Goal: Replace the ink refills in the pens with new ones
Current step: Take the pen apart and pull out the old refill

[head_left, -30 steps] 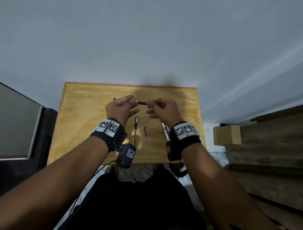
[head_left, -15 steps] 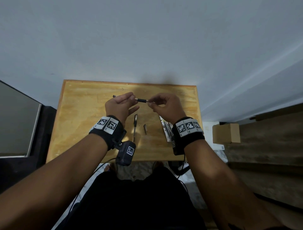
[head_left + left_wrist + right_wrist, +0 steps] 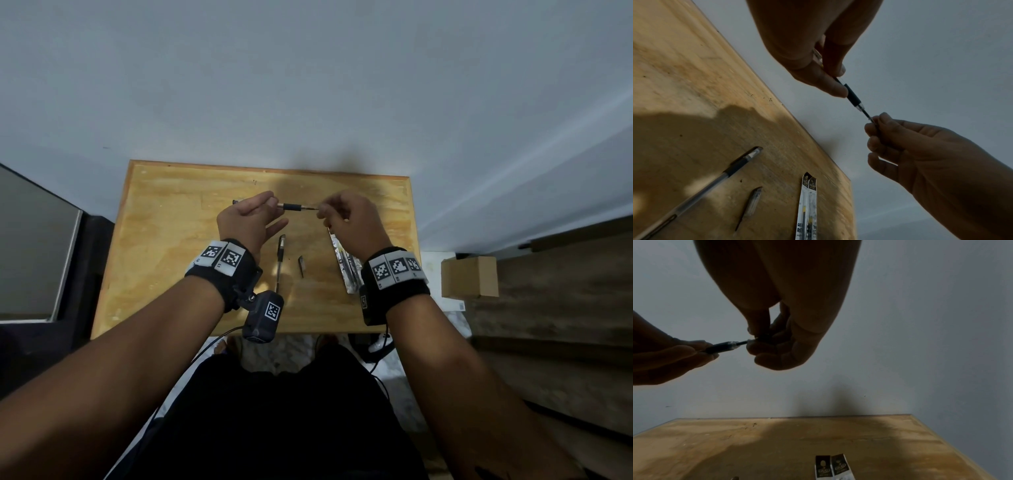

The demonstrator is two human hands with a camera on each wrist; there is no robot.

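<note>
My left hand (image 3: 272, 205) pinches a pen barrel (image 3: 291, 206) with a black grip, held level above the wooden table (image 3: 171, 222). My right hand (image 3: 321, 214) pinches the thin dark refill (image 3: 866, 114) that sticks out of the barrel's clear threaded end (image 3: 859, 107). The right wrist view shows the same barrel (image 3: 719, 348) and refill (image 3: 742, 342). On the table below lie a second pen (image 3: 280, 263), a small loose pen tip piece (image 3: 302, 265) and two refill packets (image 3: 346, 267).
The table stands against a plain wall. A cardboard box (image 3: 469, 277) sits on the floor to the right, and a dark panel (image 3: 30, 246) stands to the left. Bare wood lies at the table's left side.
My right hand has drawn a little to the right, away from the barrel. A short length of refill now shows between the barrel and my right fingers.
</note>
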